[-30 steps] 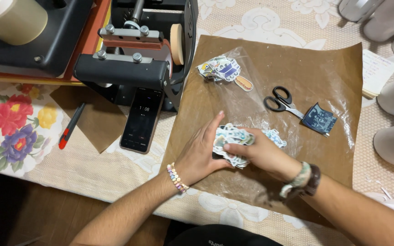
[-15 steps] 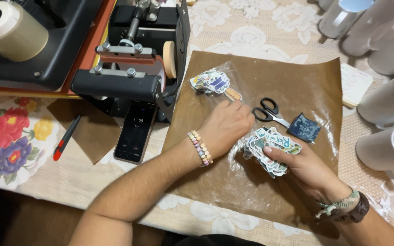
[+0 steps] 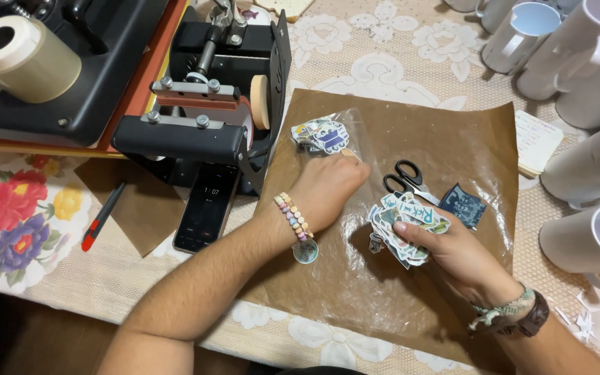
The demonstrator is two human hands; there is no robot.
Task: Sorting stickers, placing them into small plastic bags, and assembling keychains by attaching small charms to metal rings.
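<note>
Paper-thin, die-cut colourful stickers (image 3: 405, 223), gathered in a loose stack, sit in the right hand (image 3: 463, 257) over the middle of the crinkled brown baking-paper sheet (image 3: 446, 139). Such a stack looks very light, flexible and slick face to face, so it would likely fan out or slide apart unless pinched across its flat faces near the centre, thumb on top and fingers beneath, which is how the right hand clasps it now. That hand comes in from the lower right, palm turned inward, wrist raised off the sheet.

The left hand (image 3: 328, 191) reaches forward, knuckles up and fingers curled under, towards a clear plastic bag of more stickers (image 3: 322, 135) at the sheet's upper left; whether those fingers pinch anything cannot be told. Black-handled scissors (image 3: 404, 177) lie just beside the stack, and a dark blue printed square card (image 3: 463, 205) lies just beyond it.
</note>
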